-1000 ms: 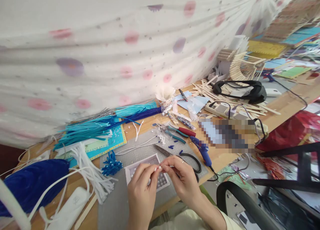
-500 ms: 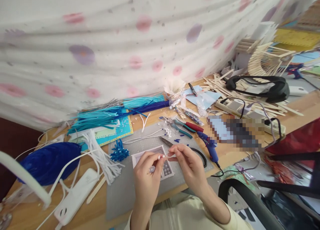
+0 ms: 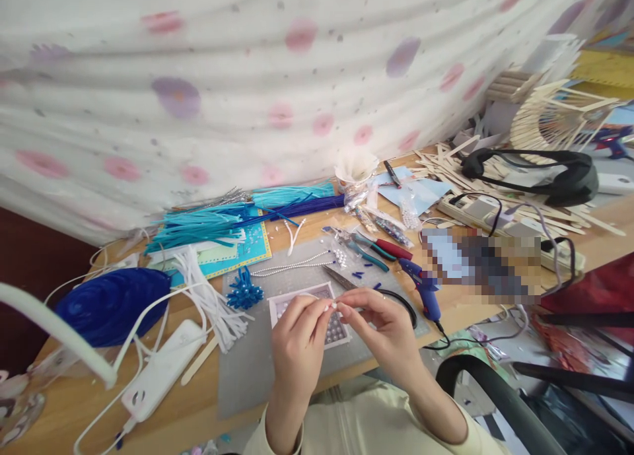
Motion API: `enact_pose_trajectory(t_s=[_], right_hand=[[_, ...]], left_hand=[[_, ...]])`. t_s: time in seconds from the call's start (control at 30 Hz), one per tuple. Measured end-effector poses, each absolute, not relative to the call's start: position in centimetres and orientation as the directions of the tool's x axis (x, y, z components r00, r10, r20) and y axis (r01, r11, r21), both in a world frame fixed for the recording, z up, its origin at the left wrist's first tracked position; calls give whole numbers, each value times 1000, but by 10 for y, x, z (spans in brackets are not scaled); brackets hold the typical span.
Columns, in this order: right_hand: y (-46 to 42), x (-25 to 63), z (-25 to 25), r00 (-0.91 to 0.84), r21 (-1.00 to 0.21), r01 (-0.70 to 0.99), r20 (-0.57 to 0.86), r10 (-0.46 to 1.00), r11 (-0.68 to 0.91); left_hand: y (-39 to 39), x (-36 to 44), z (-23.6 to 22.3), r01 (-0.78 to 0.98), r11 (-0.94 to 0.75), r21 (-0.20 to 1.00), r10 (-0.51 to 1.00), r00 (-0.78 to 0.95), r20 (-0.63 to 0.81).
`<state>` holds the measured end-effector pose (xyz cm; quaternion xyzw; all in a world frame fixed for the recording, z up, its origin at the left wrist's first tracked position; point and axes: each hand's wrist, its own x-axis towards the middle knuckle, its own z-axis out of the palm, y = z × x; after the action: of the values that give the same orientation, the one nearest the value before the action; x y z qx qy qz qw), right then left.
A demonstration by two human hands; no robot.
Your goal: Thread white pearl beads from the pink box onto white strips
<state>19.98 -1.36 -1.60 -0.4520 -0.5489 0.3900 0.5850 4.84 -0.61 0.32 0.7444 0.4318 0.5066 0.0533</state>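
Note:
My left hand (image 3: 298, 339) and my right hand (image 3: 381, 323) meet fingertip to fingertip above a white card of pearl beads (image 3: 310, 306) on a grey cutting mat (image 3: 257, 369). Both hands are pinched shut on a tiny white thing between them, too small to name. Scissors (image 3: 376, 296) lie just behind my right hand. A pearl bead string (image 3: 292, 265) stretches across the mat's far part. A small blue paper flower (image 3: 244, 292) sits left of the card.
A blue glue gun (image 3: 423, 292), pliers (image 3: 369, 250), teal paper strips (image 3: 222, 220), a blue oval object (image 3: 111, 306), a white power bank (image 3: 161, 369), a power strip (image 3: 495, 220), wooden sticks (image 3: 495, 177) and a black headset (image 3: 539, 171) crowd the wooden table. A spotted curtain (image 3: 247, 78) hangs behind.
The view has shifted, so everything sits further right and lower in frame. My hands stay pinched together over the pearl card, barely moved on the mat.

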Motion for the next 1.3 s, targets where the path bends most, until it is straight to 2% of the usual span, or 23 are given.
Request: enact_pose_trajectory(t_s=[0.2,0.43,0.57,0.73,0.93,1.1,1.3], right_hand=[[-12,198,-15,100,-955,-116,262,960,273],[-11,195,-14,129,-964,-108,229,965,243],[-13,196,-14,90,-967,-123,213,973,224],[-12,202,-12,73,-927,24,376,924,375],[-7,209,-7,33,-823,243,536,843,514],[-8,207,-8,38,-807,295,545,837,512],[-7,207,-12,57,-844,280,490,870,457]], left_hand=[[-6,50,4,608,-623,492,683,116,721],[-6,51,4,591,-614,523,695,91,714],[-5,51,5,544,-580,606,737,35,675],[-4,51,8,491,-544,681,779,-8,627],[-5,52,11,542,-590,598,743,75,665],[-6,53,9,581,-610,539,720,122,683],[-5,55,7,551,-581,599,757,96,646]])
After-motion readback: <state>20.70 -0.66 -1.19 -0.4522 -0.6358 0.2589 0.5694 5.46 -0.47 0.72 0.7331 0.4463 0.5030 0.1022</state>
